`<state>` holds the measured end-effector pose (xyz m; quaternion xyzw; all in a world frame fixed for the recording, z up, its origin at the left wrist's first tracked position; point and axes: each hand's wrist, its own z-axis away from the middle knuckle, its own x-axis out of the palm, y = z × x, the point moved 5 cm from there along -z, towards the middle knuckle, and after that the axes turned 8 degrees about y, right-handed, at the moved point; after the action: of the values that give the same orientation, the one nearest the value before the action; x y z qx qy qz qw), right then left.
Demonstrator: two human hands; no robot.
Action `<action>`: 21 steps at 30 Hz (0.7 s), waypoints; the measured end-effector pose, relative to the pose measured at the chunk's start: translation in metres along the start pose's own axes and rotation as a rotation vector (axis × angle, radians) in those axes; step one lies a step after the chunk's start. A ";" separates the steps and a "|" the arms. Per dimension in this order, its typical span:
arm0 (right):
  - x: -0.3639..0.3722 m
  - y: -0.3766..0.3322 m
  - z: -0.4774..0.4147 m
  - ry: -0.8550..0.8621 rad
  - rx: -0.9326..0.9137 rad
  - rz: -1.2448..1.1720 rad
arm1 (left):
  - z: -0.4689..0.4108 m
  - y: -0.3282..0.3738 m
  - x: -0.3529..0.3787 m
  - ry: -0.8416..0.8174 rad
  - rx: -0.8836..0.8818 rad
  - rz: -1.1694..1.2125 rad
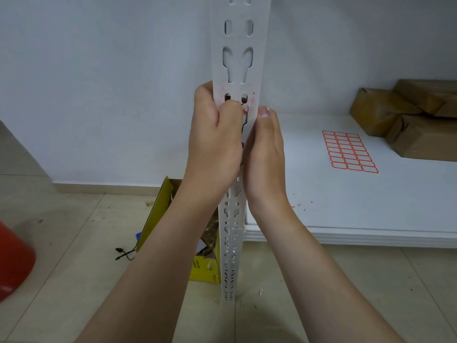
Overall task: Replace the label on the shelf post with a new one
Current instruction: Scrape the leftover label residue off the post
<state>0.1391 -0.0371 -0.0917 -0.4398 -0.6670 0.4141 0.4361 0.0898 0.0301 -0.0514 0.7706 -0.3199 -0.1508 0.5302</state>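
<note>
Your forearms (153,256) rise from the bottom edge and meet at the white shelf post (238,40), which stands upright between your hands. Your left hand (215,134) grips the post from its left edge: the fingers (202,92) curl round behind it, and the bent thumb (232,107) presses on the front face. Right at that thumb tip sits the old label (245,108), now a crumpled scrap of white and red stuck to the post beside a slot, with faint red smears on the metal just above it. Your right hand (265,154) lies against the post's right edge, thumb straight and pointing up along it, nail just beside the scrap. Its fingers are hidden behind the post, so you cannot tell whether they are curled or straight.

Well to the right of your right thumb, a sheet of red-bordered labels (350,151) lies flat on the white shelf board (321,214). Beyond the sheet, brown paper parcels (415,125) are stacked against the wall. Tiny red flecks (303,204) dot the board near your right wrist. Below your left wrist, an open yellow box (205,271) stands on the tiled floor, touching the post. A black cord (125,253) lies just left of it, and a red object (14,263) shows at the far left edge.
</note>
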 end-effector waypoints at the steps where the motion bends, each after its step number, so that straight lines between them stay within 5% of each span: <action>1: 0.000 0.001 0.000 0.002 0.007 0.009 | 0.001 -0.001 0.000 0.004 0.005 -0.005; 12: -0.001 0.001 -0.001 -0.019 0.058 0.017 | -0.002 -0.012 -0.010 -0.058 -0.078 0.185; 21: 0.000 -0.001 0.000 -0.047 0.081 0.007 | 0.000 -0.006 -0.007 -0.013 -0.063 0.086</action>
<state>0.1386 -0.0375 -0.0910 -0.4141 -0.6583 0.4525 0.4362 0.0867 0.0363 -0.0574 0.7381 -0.3511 -0.1427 0.5582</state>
